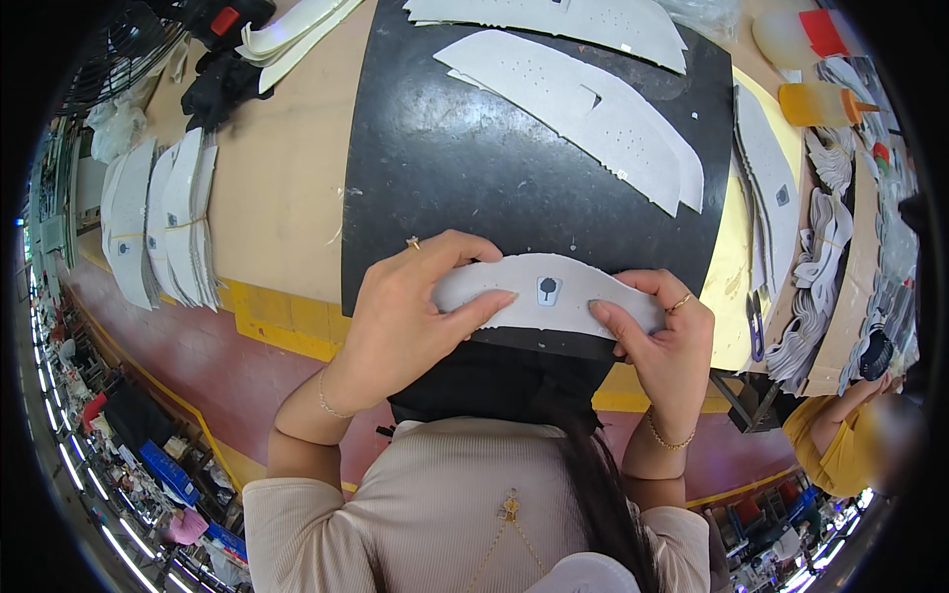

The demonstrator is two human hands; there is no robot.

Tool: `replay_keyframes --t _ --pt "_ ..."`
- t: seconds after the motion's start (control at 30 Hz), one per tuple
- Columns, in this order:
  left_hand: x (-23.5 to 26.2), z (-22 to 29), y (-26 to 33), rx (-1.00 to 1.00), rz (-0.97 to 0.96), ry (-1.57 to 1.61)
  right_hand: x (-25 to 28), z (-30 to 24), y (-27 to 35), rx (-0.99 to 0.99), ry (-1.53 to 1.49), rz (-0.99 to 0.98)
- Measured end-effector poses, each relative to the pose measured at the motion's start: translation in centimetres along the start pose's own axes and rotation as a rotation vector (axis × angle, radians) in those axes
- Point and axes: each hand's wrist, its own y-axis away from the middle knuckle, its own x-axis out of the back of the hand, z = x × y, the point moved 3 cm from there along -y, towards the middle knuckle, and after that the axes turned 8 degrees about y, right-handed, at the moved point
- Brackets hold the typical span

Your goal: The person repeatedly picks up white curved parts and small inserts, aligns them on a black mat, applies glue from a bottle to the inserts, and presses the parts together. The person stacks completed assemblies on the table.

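Observation:
Near the front edge of the black mat (425,158), a curved light-grey fabric piece (583,282) with a small dark tree-shaped patch is held up between my two hands. My left hand (405,306) pinches its left end, thumb on the near face and fingers behind. The right hand (667,321) grips the other end the same way, thumb along the lower edge. Between the hands the top edge bows upward. Farther back on the mat lie similar grey pieces (583,114), overlapping, with small holes and a notch. Another pair (563,22) lies at the far edge.
Bundled grey pieces (183,227) stand at the table's left edge. On the right, more pieces (773,188) lie on a yellow sheet (730,306) beside small snips (756,326). Beyond are an orange bottle (819,104) and folded strips (816,267). Someone in yellow (830,450) is at far right.

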Motion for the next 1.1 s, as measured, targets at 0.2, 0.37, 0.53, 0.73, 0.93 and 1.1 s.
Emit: replay_keyframes --t 0.2,0.37,0.53,0.73,0.93,1.1 --pt "0.12 0.17 -0.11 -0.036 -0.023 -0.043 -0.01 0.07 0.01 -0.016 0.005 -0.006" --pt "0.15 0.15 -0.18 -0.081 -0.026 -0.063 -0.02 0.00 0.00 -0.013 -0.003 -0.007" --pt "-0.01 0.09 -0.08 0.001 -0.001 -0.026 -0.06 -0.07 0.00 -0.014 0.002 -0.012" --pt "-0.11 -0.16 -0.12 -0.013 -0.003 -0.027 -0.12 -0.10 0.06 -0.018 0.014 -0.006" --pt "-0.14 0.01 -0.09 -0.082 -0.018 -0.062 -0.37 -0.15 0.17 0.072 0.109 0.054" --pt "-0.37 0.03 0.08 -0.146 0.003 -0.121 -0.53 -0.36 0.45 0.117 0.170 0.064"
